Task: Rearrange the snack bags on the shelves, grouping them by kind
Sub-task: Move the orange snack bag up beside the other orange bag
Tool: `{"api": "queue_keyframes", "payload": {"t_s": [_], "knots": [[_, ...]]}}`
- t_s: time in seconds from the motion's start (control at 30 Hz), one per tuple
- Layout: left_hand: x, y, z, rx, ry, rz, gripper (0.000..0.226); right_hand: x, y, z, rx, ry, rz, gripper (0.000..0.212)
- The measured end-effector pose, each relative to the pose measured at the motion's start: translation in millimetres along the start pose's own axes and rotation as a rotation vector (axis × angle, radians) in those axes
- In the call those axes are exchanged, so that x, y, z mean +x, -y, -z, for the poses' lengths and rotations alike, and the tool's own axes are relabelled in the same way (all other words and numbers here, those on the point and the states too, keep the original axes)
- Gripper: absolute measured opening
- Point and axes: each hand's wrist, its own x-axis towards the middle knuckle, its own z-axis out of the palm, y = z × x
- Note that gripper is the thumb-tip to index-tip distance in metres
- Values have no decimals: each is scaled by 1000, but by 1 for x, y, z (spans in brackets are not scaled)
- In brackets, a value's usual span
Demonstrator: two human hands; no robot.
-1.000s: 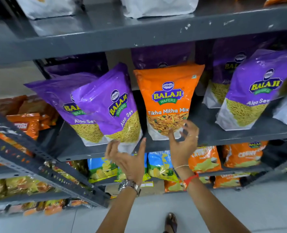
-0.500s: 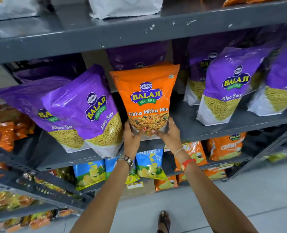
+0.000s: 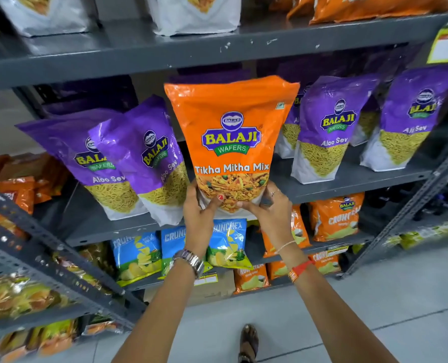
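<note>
An orange Tikha Mitha Mix bag [image 3: 232,132] stands upright in front of the middle grey shelf [image 3: 348,182], held at its bottom by both hands. My left hand [image 3: 198,213] grips the lower left corner and my right hand [image 3: 268,209] grips the lower right corner. Purple Aloo Sev bags lean on the shelf to its left [image 3: 141,155] and stand to its right [image 3: 330,127]. More purple bags lie behind the orange bag, mostly hidden.
The top shelf [image 3: 217,51] carries white bags [image 3: 194,14] and orange bags [image 3: 375,6]. Below are blue Crunchex bags [image 3: 136,255] and orange Crunchex bags [image 3: 335,218]. Another rack [image 3: 47,260] with snack packs juts in at the left. Grey floor lies underneath.
Both hands went from open below the shelf to gripping the orange bag's bottom. The bag has come forward off the shelf and now looms larger and closer.
</note>
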Motion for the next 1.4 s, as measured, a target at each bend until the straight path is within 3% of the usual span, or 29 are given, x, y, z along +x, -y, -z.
{"api": "queue_keyframes", "payload": {"t_s": [0.5, 0.7, 0.83, 0.97, 1.07, 1.23, 1.4], "knots": [[0, -150, 106, -45, -142, -283, 41, -7, 180, -20, 115, 26, 407, 42], [39, -204, 147, -116, -213, -358, 35, 29, 247, -59, 206, 78, 471, 56], [70, -235, 169, -112, -268, -402, 29, 58, 287, -87, 173, 49, 547, 53], [108, -257, 187, -98, -310, -364, 26, 91, 314, -117, 140, 68, 572, 57], [133, -264, 196, -76, -309, -314, 31, 107, 324, -136, 120, 83, 549, 47], [163, -255, 210, -12, -336, -194, 24, 123, 315, -167, 103, 117, 455, 61], [173, -242, 215, -26, -359, -197, 23, 132, 317, -174, 62, 167, 462, 45]]}}
